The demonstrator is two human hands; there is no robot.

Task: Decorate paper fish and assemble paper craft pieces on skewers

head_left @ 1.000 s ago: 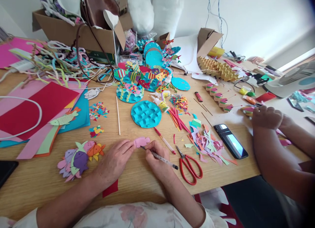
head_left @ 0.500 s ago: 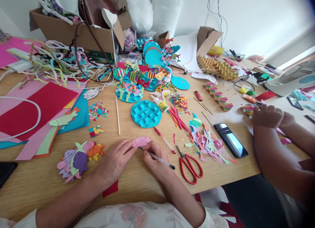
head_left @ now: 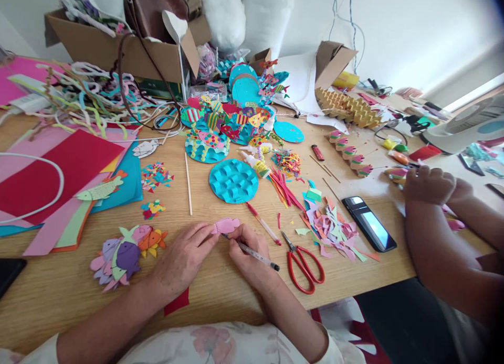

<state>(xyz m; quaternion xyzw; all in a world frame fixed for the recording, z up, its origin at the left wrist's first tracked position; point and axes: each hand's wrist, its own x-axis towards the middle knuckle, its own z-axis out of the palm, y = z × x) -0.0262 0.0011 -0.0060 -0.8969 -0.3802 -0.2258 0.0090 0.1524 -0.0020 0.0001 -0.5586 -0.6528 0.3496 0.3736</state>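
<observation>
A person in a flowered top is leaning over a wooden counter (head_left: 220, 290), both forearms resting along its near edge. A red paper piece (head_left: 179, 302) is lying partly under the left forearm. The left hand (head_left: 188, 256) is keeping its fingers close together, holding down the left end of a pink paper cutout (head_left: 227, 225). The right hand (head_left: 249, 250) is gripping a clear pen (head_left: 259, 257) narrowly between thumb and fingers, its tip meeting the cutout's lower edge. The cutout is lying between the two hands, marked with small dark lines.

To the left, a pile of paper fish (head_left: 129, 256) is resting; to the right, red-handled scissors (head_left: 295, 250) are lying with blades pointing away. A red pen (head_left: 264, 225) is slanting just beyond the right hand. Farther right, paper scraps (head_left: 333, 230) are spreading beside a phone (head_left: 369, 224), and another person's hand (head_left: 429, 185) is reaching in at the edge.

Beyond the cutout, a blue disc (head_left: 233, 182) is sitting near a wooden stick (head_left: 188, 185). Behind, decorated fish (head_left: 232, 120) are crowding together, and a cardboard box (head_left: 114, 57) is holding a brown bag (head_left: 157, 10).
</observation>
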